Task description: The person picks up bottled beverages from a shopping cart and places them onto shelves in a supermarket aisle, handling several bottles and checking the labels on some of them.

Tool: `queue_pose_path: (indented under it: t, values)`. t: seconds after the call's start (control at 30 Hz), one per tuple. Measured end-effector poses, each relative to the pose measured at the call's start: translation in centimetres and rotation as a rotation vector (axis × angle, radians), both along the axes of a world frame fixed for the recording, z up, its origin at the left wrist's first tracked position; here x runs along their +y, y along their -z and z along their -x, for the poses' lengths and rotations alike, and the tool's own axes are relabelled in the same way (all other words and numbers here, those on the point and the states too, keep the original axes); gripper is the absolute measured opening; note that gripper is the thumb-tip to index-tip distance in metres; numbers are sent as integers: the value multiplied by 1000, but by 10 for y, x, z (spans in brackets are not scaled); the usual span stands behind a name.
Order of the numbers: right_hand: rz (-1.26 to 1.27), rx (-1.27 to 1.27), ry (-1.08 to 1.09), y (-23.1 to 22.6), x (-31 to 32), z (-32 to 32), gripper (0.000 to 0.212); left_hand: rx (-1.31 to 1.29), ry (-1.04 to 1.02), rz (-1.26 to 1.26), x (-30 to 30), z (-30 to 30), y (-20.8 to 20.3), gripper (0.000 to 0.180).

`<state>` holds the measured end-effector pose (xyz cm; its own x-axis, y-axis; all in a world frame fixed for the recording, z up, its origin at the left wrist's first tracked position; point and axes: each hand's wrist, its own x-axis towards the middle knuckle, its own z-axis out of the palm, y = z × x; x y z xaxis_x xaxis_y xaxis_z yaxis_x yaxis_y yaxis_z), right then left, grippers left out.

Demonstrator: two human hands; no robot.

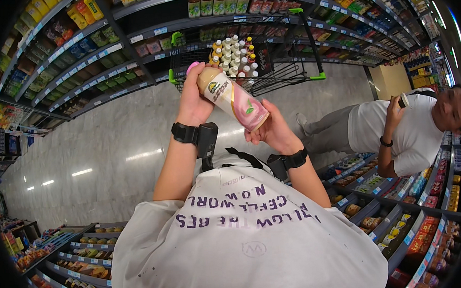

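Observation:
Between my two hands lies a tilted drink bottle [236,102] with a pink cap, a beige upper part and a pink and white label. My left hand [194,95] wraps round its cap end. At the lower right, the fingers of my right hand [273,127] curl against the bottle's base. Just beyond the bottle stands a black wire shopping cart [283,60] with green corners. In it several drink bottles [228,56] with white, yellow and red caps are packed close together.
Long shelves [91,57] of packaged goods curve round the far side, with more shelving [78,261] behind me. A pale tiled floor [97,148] stretches to the left. On the right a person [400,127] in a white shirt holds a phone [404,100].

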<state>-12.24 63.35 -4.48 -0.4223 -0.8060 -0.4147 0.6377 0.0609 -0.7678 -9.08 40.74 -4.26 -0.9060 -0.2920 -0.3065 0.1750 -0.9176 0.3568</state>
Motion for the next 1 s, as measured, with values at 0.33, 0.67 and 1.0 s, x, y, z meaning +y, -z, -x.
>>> queue_pose_path:
  t: [0.33, 0.67, 1.0]
  values:
    - [259, -420, 165, 35, -43, 22, 53, 423, 121, 1089, 13, -10, -49, 32]
    - [-15, 147, 117, 44, -60, 45, 58, 160, 57, 614, -43, 43, -15, 24]
    - [-255, 1201, 160, -27, -68, 150, 60, 466, 304, 1089, -29, 157, -71, 26]
